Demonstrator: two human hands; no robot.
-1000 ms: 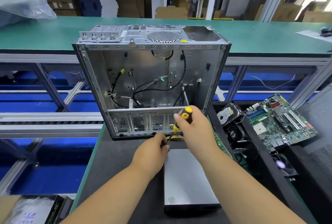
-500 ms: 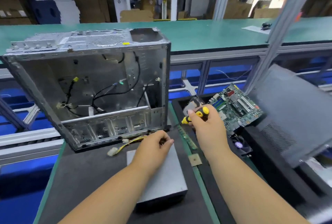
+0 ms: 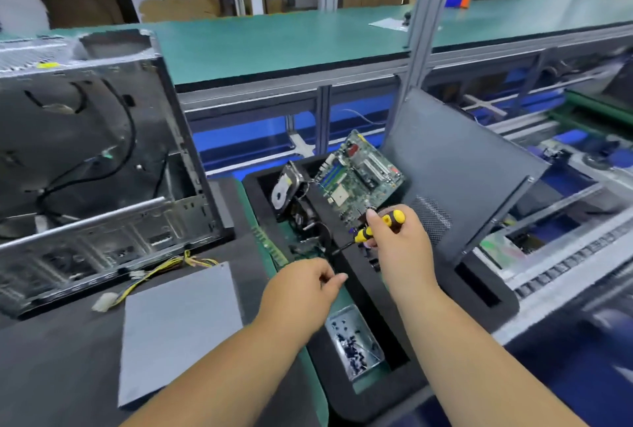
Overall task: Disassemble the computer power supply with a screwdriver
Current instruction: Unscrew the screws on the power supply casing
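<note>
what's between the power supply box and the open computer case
In the head view, yellow wires with a white connector lie between the power supply and case.

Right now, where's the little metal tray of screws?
In the head view, the metal tray of screws sits low and centre-right in the black bin, just below the left hand, right of the grey power supply.

Your left hand (image 3: 301, 293) is off the power supply (image 3: 178, 330) now and sits to its right, above the small metal tray of screws (image 3: 354, 341), fingers curled as if pinching; contents too small to tell. Your right hand (image 3: 399, 241) carries the screwdriver (image 3: 375, 229) rightward, over the black bin (image 3: 445, 303), away from the case (image 3: 102, 166).
</note>
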